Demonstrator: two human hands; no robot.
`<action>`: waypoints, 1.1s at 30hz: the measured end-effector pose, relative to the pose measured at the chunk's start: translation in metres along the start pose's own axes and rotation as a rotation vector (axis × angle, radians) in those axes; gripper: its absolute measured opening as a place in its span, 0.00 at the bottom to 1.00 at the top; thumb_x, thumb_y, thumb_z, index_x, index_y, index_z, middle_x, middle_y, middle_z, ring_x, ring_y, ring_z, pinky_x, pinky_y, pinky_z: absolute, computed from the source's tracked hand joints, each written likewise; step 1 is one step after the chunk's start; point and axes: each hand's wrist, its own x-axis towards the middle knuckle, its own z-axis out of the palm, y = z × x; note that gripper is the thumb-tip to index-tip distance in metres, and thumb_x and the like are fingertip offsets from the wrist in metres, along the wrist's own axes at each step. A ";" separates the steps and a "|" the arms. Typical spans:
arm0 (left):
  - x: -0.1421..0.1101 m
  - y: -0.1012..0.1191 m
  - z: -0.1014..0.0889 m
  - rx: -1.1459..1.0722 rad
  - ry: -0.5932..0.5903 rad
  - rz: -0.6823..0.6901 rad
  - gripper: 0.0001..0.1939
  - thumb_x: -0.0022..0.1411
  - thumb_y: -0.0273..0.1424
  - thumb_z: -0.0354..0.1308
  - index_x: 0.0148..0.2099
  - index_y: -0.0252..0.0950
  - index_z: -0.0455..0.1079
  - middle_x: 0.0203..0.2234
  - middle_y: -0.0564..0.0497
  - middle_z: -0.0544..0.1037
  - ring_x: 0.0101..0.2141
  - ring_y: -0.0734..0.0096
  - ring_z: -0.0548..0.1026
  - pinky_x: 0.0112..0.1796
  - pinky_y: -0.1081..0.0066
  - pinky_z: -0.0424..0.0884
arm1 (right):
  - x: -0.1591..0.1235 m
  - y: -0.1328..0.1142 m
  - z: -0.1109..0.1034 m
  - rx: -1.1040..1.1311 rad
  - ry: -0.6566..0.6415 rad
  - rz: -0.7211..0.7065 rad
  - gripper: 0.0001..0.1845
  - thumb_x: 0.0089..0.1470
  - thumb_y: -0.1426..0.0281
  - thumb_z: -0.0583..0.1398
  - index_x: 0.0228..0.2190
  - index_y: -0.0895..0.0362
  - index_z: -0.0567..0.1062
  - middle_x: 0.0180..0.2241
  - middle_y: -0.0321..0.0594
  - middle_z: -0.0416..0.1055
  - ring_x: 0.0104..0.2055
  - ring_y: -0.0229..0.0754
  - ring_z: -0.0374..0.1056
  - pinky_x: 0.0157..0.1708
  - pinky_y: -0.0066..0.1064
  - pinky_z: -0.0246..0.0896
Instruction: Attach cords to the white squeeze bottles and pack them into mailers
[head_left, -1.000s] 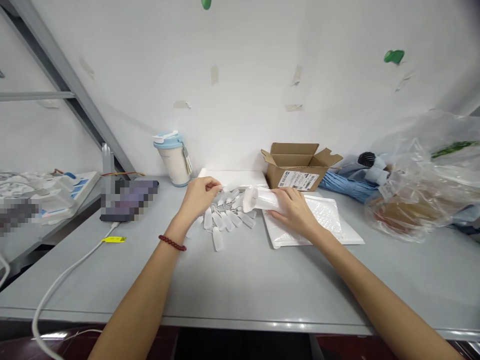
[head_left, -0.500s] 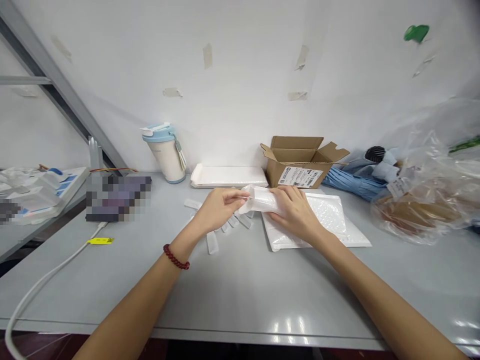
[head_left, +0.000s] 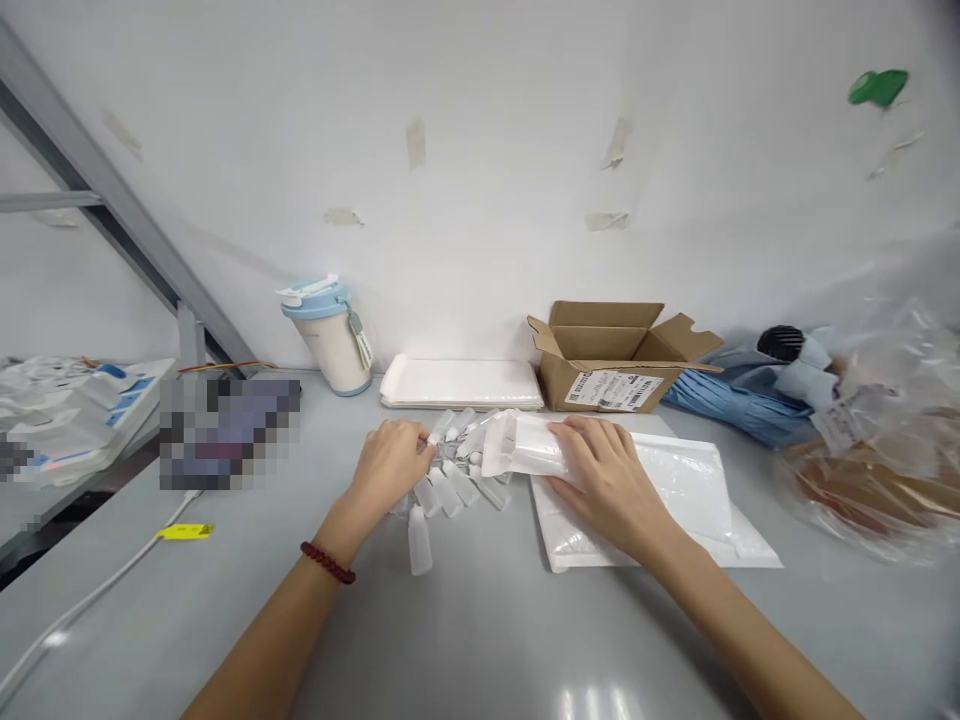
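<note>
My right hand (head_left: 600, 465) grips a white bubble mailer (head_left: 529, 445), its open mouth facing left. The mailer is squeezed so the mouth gapes; what lies inside is hidden. Under that hand lie more flat white bubble mailers (head_left: 686, 485). My left hand (head_left: 394, 460), with a dark red braided bracelet on the wrist, is at the left edge of a heap of small translucent plastic bottles (head_left: 457, 485). Its thumb and fingers are pinched together, and whatever is between them is too small to make out. One bottle (head_left: 420, 540) lies apart at the front of the heap.
Behind stand a cream tumbler with blue lid (head_left: 334, 345), a stack of white mailers (head_left: 461, 383) and an open cardboard box (head_left: 615, 365). To the right are a blue folded umbrella (head_left: 742, 400) and a clear plastic bag (head_left: 877, 470). A blurred-out device (head_left: 232, 435) and white cable (head_left: 97, 590) are left.
My left hand has moved from the mailer's mouth down and left to the heap of bottles. My right hand still holds the mailer. The camera view has tilted up slightly.
</note>
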 end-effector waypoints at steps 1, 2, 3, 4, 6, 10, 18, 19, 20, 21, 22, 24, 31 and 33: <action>0.000 0.000 0.000 -0.005 -0.016 -0.008 0.10 0.55 0.30 0.52 0.33 0.36 0.74 0.33 0.45 0.79 0.39 0.55 0.73 0.36 0.66 0.64 | 0.000 0.000 -0.001 -0.003 -0.001 0.001 0.19 0.53 0.70 0.54 0.48 0.58 0.63 0.45 0.53 0.64 0.48 0.55 0.59 0.45 0.46 0.53; 0.001 0.000 0.000 -0.015 -0.022 -0.014 0.09 0.55 0.30 0.52 0.31 0.36 0.74 0.32 0.45 0.79 0.37 0.56 0.74 0.35 0.66 0.63 | -0.001 0.000 -0.002 -0.004 -0.002 0.002 0.19 0.53 0.70 0.54 0.48 0.58 0.63 0.45 0.53 0.64 0.48 0.55 0.59 0.45 0.46 0.53; 0.002 -0.001 0.000 -0.028 -0.020 -0.022 0.10 0.54 0.29 0.51 0.29 0.36 0.73 0.30 0.46 0.79 0.35 0.58 0.74 0.34 0.67 0.63 | -0.001 0.000 -0.003 -0.003 -0.001 0.001 0.19 0.53 0.70 0.54 0.48 0.58 0.63 0.45 0.53 0.64 0.48 0.56 0.59 0.45 0.46 0.53; 0.002 -0.002 0.000 -0.048 -0.020 -0.030 0.10 0.54 0.28 0.50 0.27 0.36 0.72 0.28 0.46 0.79 0.34 0.59 0.74 0.33 0.67 0.63 | -0.001 0.001 -0.003 0.001 -0.001 -0.001 0.19 0.53 0.70 0.54 0.49 0.58 0.63 0.45 0.53 0.64 0.48 0.56 0.59 0.45 0.46 0.53; 0.005 -0.006 -0.001 -0.117 -0.018 -0.053 0.09 0.52 0.27 0.50 0.25 0.36 0.71 0.25 0.47 0.78 0.31 0.61 0.74 0.32 0.68 0.63 | -0.002 0.000 -0.004 0.015 0.001 -0.004 0.20 0.53 0.70 0.54 0.49 0.57 0.63 0.45 0.53 0.64 0.48 0.56 0.59 0.45 0.47 0.53; 0.007 -0.014 -0.014 -0.408 0.056 -0.159 0.08 0.51 0.31 0.53 0.27 0.35 0.71 0.26 0.48 0.78 0.30 0.63 0.74 0.31 0.70 0.65 | -0.003 -0.004 -0.004 0.070 0.001 0.007 0.22 0.53 0.69 0.54 0.50 0.56 0.62 0.46 0.52 0.64 0.48 0.56 0.59 0.45 0.47 0.53; -0.010 -0.011 -0.050 -0.780 -0.114 0.042 0.11 0.49 0.40 0.60 0.30 0.37 0.74 0.26 0.50 0.78 0.29 0.68 0.72 0.30 0.72 0.65 | -0.002 -0.005 -0.005 0.107 -0.006 0.040 0.21 0.53 0.67 0.56 0.49 0.57 0.63 0.46 0.52 0.63 0.47 0.54 0.59 0.44 0.44 0.56; -0.012 -0.008 -0.049 -0.763 -0.142 0.070 0.11 0.48 0.40 0.60 0.29 0.36 0.74 0.25 0.50 0.78 0.28 0.68 0.72 0.30 0.71 0.66 | -0.001 -0.005 -0.006 0.107 -0.010 0.050 0.21 0.53 0.67 0.56 0.49 0.57 0.63 0.46 0.51 0.64 0.47 0.54 0.59 0.44 0.44 0.56; -0.013 -0.004 -0.047 -0.757 -0.148 0.085 0.11 0.48 0.39 0.61 0.28 0.36 0.75 0.25 0.50 0.78 0.28 0.67 0.72 0.30 0.71 0.66 | -0.001 -0.005 -0.006 0.108 -0.017 0.057 0.20 0.53 0.67 0.56 0.49 0.56 0.64 0.46 0.51 0.64 0.47 0.54 0.59 0.44 0.44 0.56; -0.014 0.000 -0.043 -0.766 -0.140 0.093 0.11 0.47 0.39 0.61 0.28 0.36 0.75 0.25 0.49 0.78 0.28 0.66 0.73 0.30 0.70 0.66 | 0.000 -0.005 -0.006 0.110 -0.026 0.061 0.20 0.53 0.67 0.56 0.48 0.56 0.64 0.45 0.50 0.64 0.46 0.53 0.60 0.43 0.44 0.56; -0.014 0.005 -0.038 -0.783 -0.136 0.095 0.11 0.47 0.39 0.61 0.28 0.35 0.75 0.25 0.49 0.79 0.28 0.65 0.73 0.30 0.69 0.67 | 0.001 -0.006 -0.006 0.112 -0.040 0.056 0.19 0.54 0.67 0.55 0.48 0.55 0.64 0.44 0.49 0.65 0.46 0.52 0.60 0.43 0.43 0.56; -0.014 0.015 -0.027 -0.808 -0.143 0.105 0.12 0.46 0.38 0.61 0.28 0.34 0.76 0.25 0.48 0.79 0.29 0.63 0.74 0.31 0.69 0.68 | 0.002 -0.007 -0.005 0.117 -0.077 0.033 0.17 0.54 0.69 0.55 0.46 0.55 0.65 0.42 0.47 0.67 0.45 0.51 0.62 0.42 0.41 0.56; -0.012 0.030 -0.005 -0.911 -0.029 0.108 0.11 0.46 0.33 0.60 0.31 0.32 0.77 0.23 0.50 0.78 0.27 0.67 0.73 0.30 0.69 0.67 | 0.003 -0.002 -0.001 0.209 -0.157 0.081 0.22 0.52 0.63 0.58 0.49 0.54 0.65 0.45 0.46 0.66 0.48 0.51 0.61 0.45 0.41 0.56; -0.011 0.027 -0.006 -0.988 -0.018 0.051 0.11 0.45 0.33 0.61 0.32 0.31 0.77 0.22 0.49 0.78 0.25 0.70 0.71 0.29 0.70 0.66 | 0.002 -0.003 -0.001 0.180 -0.192 0.119 0.29 0.49 0.61 0.59 0.52 0.54 0.62 0.47 0.48 0.64 0.50 0.54 0.58 0.47 0.45 0.54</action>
